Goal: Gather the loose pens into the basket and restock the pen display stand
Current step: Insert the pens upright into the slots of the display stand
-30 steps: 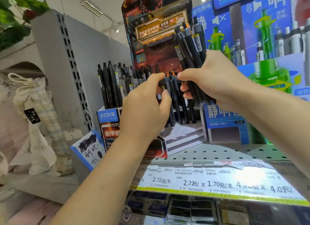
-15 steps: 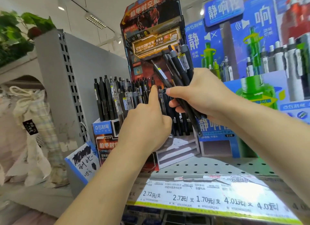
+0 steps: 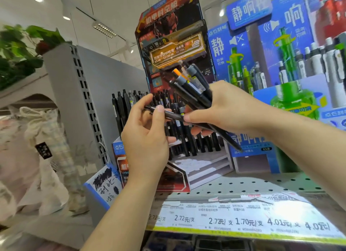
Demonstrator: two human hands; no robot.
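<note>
Pens (image 3: 194, 89): a dark bundle sits clenched in the right hand (image 3: 224, 108), tips fanned up and left in front of the display stand (image 3: 172, 45). One single pen (image 3: 168, 116) lies nearly level between both hands; the left hand (image 3: 148, 138) pinches its free end with thumb and fingers, the other end still under the right thumb.

Change: half a second ago the bundle stood more upright and the left hand was only closing in beneath it. Now the bundle has tipped over and one pen has been teased out sideways. Judged as the start of a single-pen feed into the stand; restocking is under way, much of the bundle left to place.

Stand: on the perforated shelf (image 3: 243, 183), rows of black pens (image 3: 121, 108) already upright in its slots, mostly behind the hands. No basket in view.

Around: blue pen display (image 3: 262, 45) just beside on the right; price strip (image 3: 243, 220) along the shelf edge; handwritten card (image 3: 104, 185) leaning at the stand's lower left; cloth bags (image 3: 43, 138) and plant (image 3: 22, 50) far left.

In the way: the packed upright pens crowd any open slot, and the bundle itself blocks sight of the right-hand rows.
</note>
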